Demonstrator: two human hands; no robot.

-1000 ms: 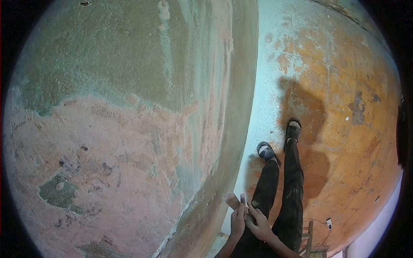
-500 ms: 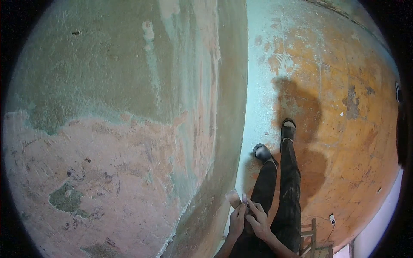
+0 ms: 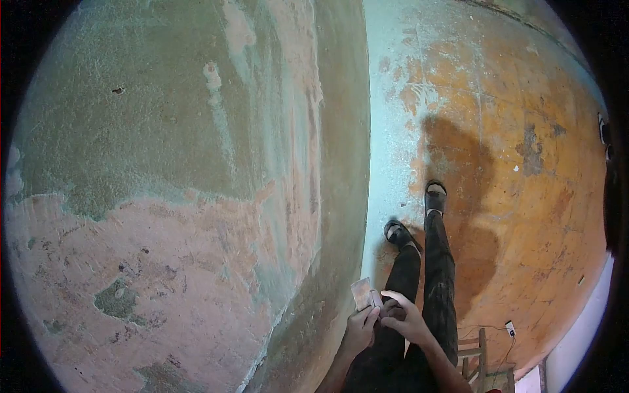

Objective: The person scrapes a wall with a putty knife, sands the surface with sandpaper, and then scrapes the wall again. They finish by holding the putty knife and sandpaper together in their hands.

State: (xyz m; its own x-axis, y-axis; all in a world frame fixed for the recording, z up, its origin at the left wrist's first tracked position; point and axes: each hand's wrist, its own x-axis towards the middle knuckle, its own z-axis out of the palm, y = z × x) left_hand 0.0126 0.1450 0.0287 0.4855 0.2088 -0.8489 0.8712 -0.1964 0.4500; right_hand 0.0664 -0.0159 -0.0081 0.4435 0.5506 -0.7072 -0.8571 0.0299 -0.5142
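Low in the head view, my left hand (image 3: 358, 331) is closed around a small scraper (image 3: 361, 294) with a flat, broad blade. The blade points up and to the left, over the foot of the wall. My right hand (image 3: 409, 323) is just to the right of it, its thumb and fingers apart and curved, with the fingertips close to the scraper. Whether they touch it is hard to make out. Behind both hands are my dark trousers (image 3: 440, 281).
A wall (image 3: 183, 262) with peeling green and pink paint fills the left side. The worn orange floor (image 3: 524, 229) bears pale white-blue patches along the wall. A wooden chair or stool (image 3: 481, 354) and a socket on a cord (image 3: 510, 329) are at lower right.
My right hand has opened and shifted slightly right, away from the scraper. The scraper has turned more upright in my left hand. The view has shifted slightly.
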